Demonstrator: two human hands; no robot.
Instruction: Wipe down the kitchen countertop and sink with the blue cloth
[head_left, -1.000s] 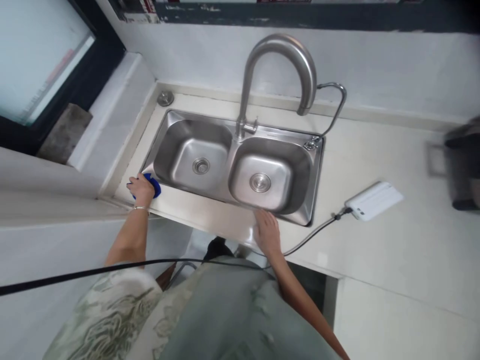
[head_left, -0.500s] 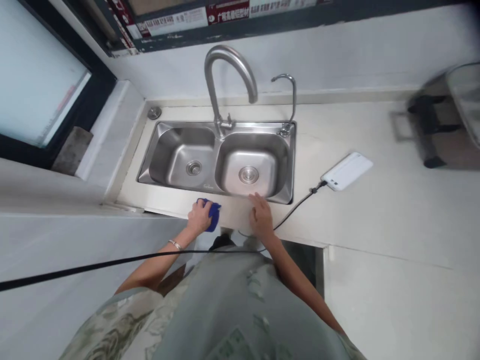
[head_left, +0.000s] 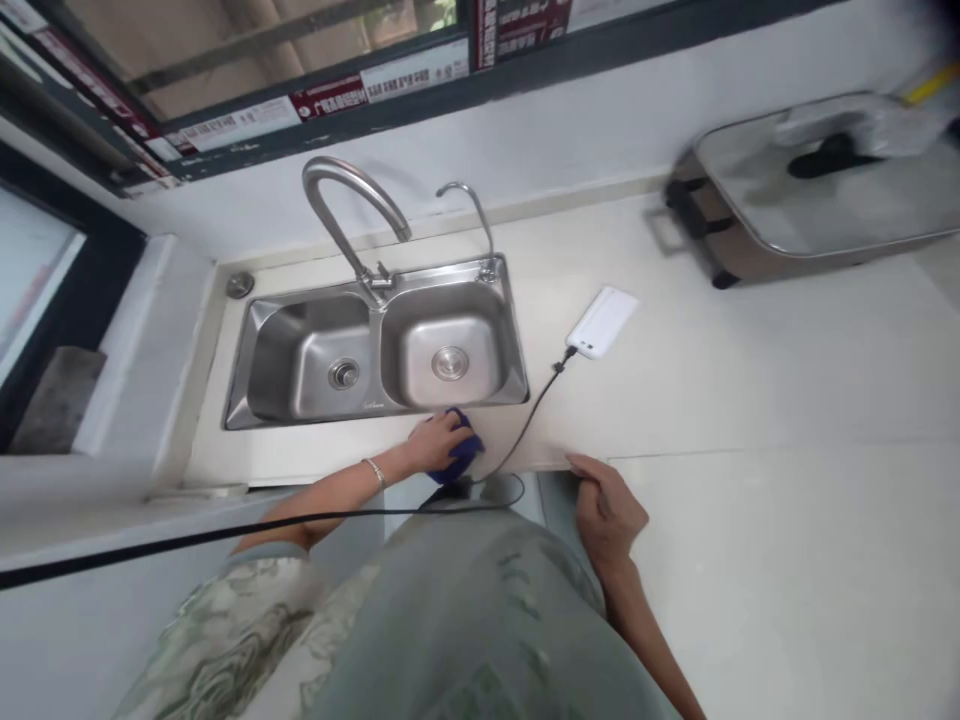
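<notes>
My left hand (head_left: 441, 442) presses a dark blue cloth (head_left: 463, 448) onto the pale countertop strip in front of the double sink, its fingers closed over it. A bracelet circles that wrist. My right hand (head_left: 609, 505) is at the counter's front edge, right of the cable, holding nothing that I can see. Its forefinger stretches toward the edge, apart from the thumb; the other fingers are partly hidden. The stainless steel sink (head_left: 379, 345) lies just beyond the cloth, both bowls showing their drains.
A tall curved faucet (head_left: 352, 195) and a thin tap (head_left: 480, 215) rise behind the sink. A white power bank (head_left: 602, 322) lies to its right, with a black cable (head_left: 527, 425) running toward my body. An electric pan with a glass lid (head_left: 780, 215) stands back right.
My left hand has slid right along the front strip with the cloth. My right hand has left the sink's front rim and moved right to the counter edge. The view has shifted right.
</notes>
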